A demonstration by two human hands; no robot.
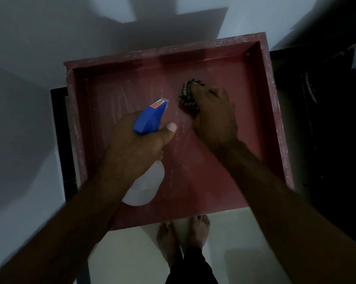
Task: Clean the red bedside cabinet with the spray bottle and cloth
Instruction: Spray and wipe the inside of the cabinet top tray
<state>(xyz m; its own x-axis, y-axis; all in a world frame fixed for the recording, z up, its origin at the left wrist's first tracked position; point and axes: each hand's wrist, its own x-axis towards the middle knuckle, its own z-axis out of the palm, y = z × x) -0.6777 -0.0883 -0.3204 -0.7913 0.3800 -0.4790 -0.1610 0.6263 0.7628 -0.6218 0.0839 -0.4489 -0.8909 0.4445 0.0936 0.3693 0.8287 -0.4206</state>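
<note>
The red bedside cabinet [275, 111] fills the middle of the view, its recessed top ringed by a raised rim and speckled with pale dust or droplets. My left hand [136, 146] grips a spray bottle [150, 117] with a blue trigger head and a white body, held above the cabinet's left half with the nozzle pointing away from me. My right hand [214, 115] is closed on a bunched dark patterned cloth [188, 97] and presses it onto the cabinet top, right of the nozzle.
White walls stand behind and to the left of the cabinet. A dark piece of furniture [326, 119] sits close on the right. My bare feet [183, 234] are on a pale floor at the cabinet's near edge. The room is dim.
</note>
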